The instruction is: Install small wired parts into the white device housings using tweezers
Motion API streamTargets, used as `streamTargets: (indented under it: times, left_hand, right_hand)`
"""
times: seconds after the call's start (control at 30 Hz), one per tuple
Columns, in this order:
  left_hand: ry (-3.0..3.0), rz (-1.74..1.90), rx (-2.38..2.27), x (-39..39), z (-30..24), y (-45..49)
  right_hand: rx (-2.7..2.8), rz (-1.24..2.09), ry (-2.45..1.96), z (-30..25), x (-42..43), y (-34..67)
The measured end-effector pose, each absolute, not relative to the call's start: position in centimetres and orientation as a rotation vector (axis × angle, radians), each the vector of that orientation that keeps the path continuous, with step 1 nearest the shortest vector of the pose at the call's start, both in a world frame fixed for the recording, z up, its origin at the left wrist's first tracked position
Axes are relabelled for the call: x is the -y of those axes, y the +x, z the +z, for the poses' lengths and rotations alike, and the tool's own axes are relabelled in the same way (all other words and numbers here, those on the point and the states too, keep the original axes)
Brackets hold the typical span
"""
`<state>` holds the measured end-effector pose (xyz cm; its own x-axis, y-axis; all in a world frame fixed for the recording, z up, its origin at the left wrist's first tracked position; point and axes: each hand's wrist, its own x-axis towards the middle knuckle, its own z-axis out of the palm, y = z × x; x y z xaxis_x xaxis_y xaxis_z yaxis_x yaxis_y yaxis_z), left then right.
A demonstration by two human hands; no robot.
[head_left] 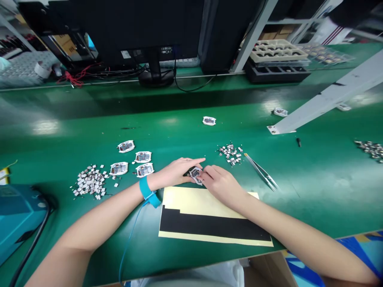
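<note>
Between my hands, just above the yellow-and-black sheet, is a small white watch-like case with electronics inside. My left hand grips the case from its left side, thumb below and fingers above; a blue wrist strap with a cord sits on that wrist. The bent fingers of my right hand press together at the right of the case. Whether they pinch a small part there is hidden. Several similar open cases lie left of my left hand. Metal tweezers rest right of my right hand.
Piles of small parts lie at left, beyond my right hand and at far right. A slanted metal post meets the table at right. A teal device stands at left, a monitor at the back.
</note>
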<state>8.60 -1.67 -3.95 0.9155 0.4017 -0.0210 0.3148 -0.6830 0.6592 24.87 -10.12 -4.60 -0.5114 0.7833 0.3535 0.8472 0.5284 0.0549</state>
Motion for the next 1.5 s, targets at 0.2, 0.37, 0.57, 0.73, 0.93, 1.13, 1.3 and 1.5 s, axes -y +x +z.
streamTargets:
  times: [0.2,0.37,0.57,0.73,0.93,1.13,1.3,1.5]
  left_hand:
    - [2.191,0.427,-0.665,3.1,-3.9,8.5]
    - [2.033,0.596,-0.659,3.5,-2.8,8.1]
    - [2.015,0.606,-0.707,3.6,-1.7,7.9]
    - [2.01,0.608,-0.707,3.9,-1.5,8.0]
    - [1.926,0.738,-0.757,4.3,-1.1,8.1]
    - [1.878,0.849,-0.795,4.7,-0.3,7.9]
    - [1.791,0.907,-0.742,5.0,0.1,7.6]
    - [1.788,0.95,-0.793,5.3,-0.1,7.6]
  right_hand:
    - [2.518,-0.403,-1.373,-2.8,9.9,25.0]
    - [2.516,-0.551,-1.214,-0.5,8.8,25.3]
    - [2.466,-0.685,-1.119,0.4,7.9,25.0]
    - [2.389,-0.382,-1.221,-0.1,8.0,24.8]
    - [2.278,-0.229,-1.23,-0.1,8.4,24.9]
    - [2.159,-0.124,-1.278,0.9,8.0,24.6]
    - [1.931,0.252,-1.214,1.2,7.7,24.1]
    - [2.101,-0.034,-1.213,1.6,7.8,24.3]
